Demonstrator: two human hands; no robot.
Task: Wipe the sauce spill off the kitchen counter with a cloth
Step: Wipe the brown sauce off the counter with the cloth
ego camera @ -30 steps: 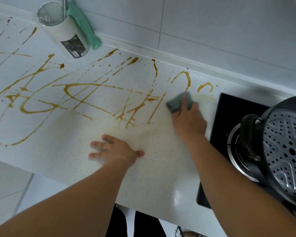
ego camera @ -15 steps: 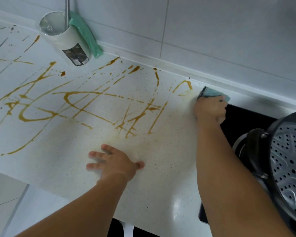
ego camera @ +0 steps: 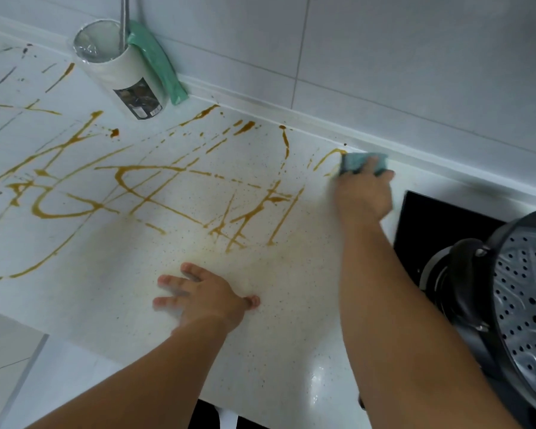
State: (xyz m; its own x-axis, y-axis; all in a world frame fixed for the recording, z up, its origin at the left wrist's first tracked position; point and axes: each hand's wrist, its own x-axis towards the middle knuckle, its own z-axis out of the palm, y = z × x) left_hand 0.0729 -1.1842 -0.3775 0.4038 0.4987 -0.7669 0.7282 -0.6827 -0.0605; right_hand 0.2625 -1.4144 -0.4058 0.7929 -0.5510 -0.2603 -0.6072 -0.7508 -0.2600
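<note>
Brown sauce (ego camera: 155, 199) streaks across the white speckled counter (ego camera: 291, 305) in long lines and loops. My right hand (ego camera: 364, 196) presses a teal cloth (ego camera: 353, 162) onto the counter near the back wall, at the right end of the streaks beside a curved sauce line. The cloth pokes out beyond my fingers. My left hand (ego camera: 201, 297) rests flat on the counter near the front edge, fingers spread, holding nothing. The counter around it shows a faint yellowish smear.
A white cylindrical container (ego camera: 121, 69) stands at the back left with a green cloth (ego camera: 158, 66) leaning behind it. A black stove (ego camera: 440, 221) lies at the right, with a dark pot and perforated steamer plate (ego camera: 526, 314) on it. The tiled wall runs behind.
My right hand swept the cloth right toward the stove, then slid back left along the back wall. The sauce curl near the stove is wiped off. The left hand stayed put.
</note>
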